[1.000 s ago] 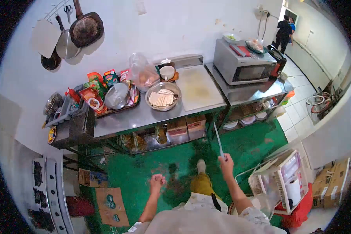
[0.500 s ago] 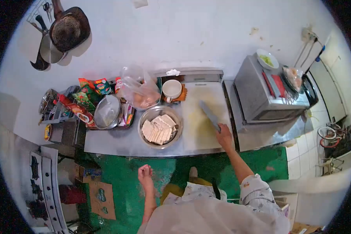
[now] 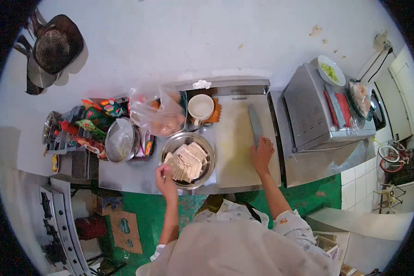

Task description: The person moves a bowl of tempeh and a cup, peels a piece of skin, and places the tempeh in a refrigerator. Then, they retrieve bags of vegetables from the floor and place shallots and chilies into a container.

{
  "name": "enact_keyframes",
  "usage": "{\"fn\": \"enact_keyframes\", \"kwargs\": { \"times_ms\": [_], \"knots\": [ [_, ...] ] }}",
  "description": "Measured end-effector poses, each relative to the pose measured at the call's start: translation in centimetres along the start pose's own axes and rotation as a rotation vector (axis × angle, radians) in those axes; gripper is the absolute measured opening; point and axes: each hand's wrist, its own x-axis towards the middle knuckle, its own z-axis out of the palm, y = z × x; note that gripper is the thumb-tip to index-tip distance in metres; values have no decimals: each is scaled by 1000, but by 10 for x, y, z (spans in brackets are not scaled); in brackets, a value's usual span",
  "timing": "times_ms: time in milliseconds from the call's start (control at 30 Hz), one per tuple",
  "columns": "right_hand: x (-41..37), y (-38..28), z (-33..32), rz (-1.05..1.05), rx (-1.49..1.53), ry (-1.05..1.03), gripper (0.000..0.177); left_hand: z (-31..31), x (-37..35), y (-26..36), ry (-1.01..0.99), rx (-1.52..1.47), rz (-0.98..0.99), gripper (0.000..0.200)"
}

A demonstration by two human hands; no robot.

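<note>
My right hand point(image 3: 262, 154) grips the handle of a kitchen knife point(image 3: 255, 120), its broad blade pointing away from me over a pale cutting board point(image 3: 237, 168). To the left of the board stands a round metal bowl point(image 3: 210, 174) with a stack of pale rectangular slices point(image 3: 191, 161), which look like tofu. My left hand point(image 3: 165, 178) is at the bowl's left rim, fingers bent together beside the slices. Whatever those fingers pinch is too blurred to name.
Behind the bowl are a white mug point(image 3: 201, 106) and a plastic bag of eggs point(image 3: 158, 115). A metal strainer or bowl point(image 3: 122, 140) and food packets point(image 3: 96, 117) crowd the left. On the right, a metal oven point(image 3: 310, 110) carries a bowl of chopped greens point(image 3: 330, 71).
My left hand has risen from below the counter edge to the bowl's left rim. The knife has turned to point more straight away from me. The camera view has shifted.
</note>
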Motion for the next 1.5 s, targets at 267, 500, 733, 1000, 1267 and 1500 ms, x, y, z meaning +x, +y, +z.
{"fn": "enact_keyframes", "kwargs": {
  "times_ms": [267, 500, 733, 1000, 1267, 1500],
  "knots": [
    [73, -133, 51, -315, 483, 0, 67, 70, 47, 23, -427, -61, -2, 14],
    [99, -209, 67, -317, 106, 9, 109, 47, 59, 18, -472, -32, -37, 18],
    [116, -219, 69, -178, 1, -167, 113, 15, 74, 9, -466, -40, -116, 15],
    [115, -207, 70, -265, 151, -42, 103, 9, 81, 17, -475, -68, -170, 15],
    [79, -154, 22, -316, 178, -33, 99, 26, 79, 17, -473, -43, -124, 17],
    [43, -94, -22, -265, 111, -215, 97, 120, 104, 11, -689, 224, 194, 17]
  ]
}}
